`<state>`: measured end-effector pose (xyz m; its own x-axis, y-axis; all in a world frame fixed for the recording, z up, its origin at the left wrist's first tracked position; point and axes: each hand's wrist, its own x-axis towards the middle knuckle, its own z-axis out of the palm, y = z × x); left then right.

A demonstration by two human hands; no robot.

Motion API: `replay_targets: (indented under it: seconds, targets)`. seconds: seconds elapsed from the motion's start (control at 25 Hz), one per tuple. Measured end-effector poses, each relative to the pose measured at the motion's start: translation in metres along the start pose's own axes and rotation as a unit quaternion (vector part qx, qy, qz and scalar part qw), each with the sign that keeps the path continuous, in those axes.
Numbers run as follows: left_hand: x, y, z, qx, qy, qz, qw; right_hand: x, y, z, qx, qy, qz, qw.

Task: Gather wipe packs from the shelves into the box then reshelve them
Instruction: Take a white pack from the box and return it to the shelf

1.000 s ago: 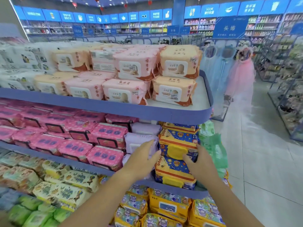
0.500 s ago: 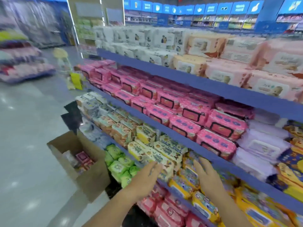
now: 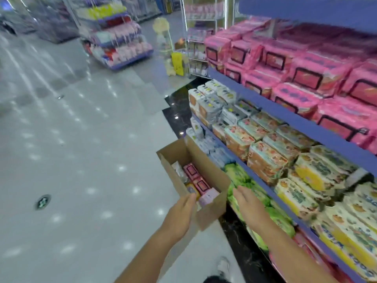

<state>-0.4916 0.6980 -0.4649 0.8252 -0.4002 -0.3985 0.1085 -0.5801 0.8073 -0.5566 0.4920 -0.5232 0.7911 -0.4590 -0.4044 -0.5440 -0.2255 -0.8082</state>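
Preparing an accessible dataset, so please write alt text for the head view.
A person's left hand and right hand reach, fingers straight, toward a cardboard box on the floor holding a few wipe packs. Blue shelves full of colourful packs stand beside it.

- A pale grey, glossy tiled floor (image 3: 81, 150) spread across the left, dotted with light reflections.
- A small round dark disc (image 3: 42, 202) sat flush in it.
- A black marbled strip of flooring (image 3: 179, 111) bordered the tiles.
- A tiered, blue-edged display stand of pastel goods (image 3: 120, 43) stood well apart, blurred.
- A yellow hanging sign (image 3: 177, 63) was just beside a white wire rack (image 3: 199, 48).
- A white shoe (image 3: 223, 266) showed at the bottom edge.
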Motion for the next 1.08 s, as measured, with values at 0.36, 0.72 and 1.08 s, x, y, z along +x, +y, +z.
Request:
replay_targets:
  seconds: [0.36, 0.72, 1.08]
  targets:
    - [0.207, 0.013, -0.133, 0.081, -0.094, -0.063, 0.99, 0.174, -0.082, 0.105, 0.085, -0.028, 0.101, 0.991]
    - [0.424, -0.016, -0.261, 0.303, -0.232, -0.064, 0.922, 0.342, -0.086, 0.246, 0.238, 0.075, 0.271, 0.93]
    - [0.614, -0.088, -0.132, 0.369, -0.349, -0.049, 0.86, 0.474, 0.0, 0.304, 0.241, 0.082, 0.261, 0.931]
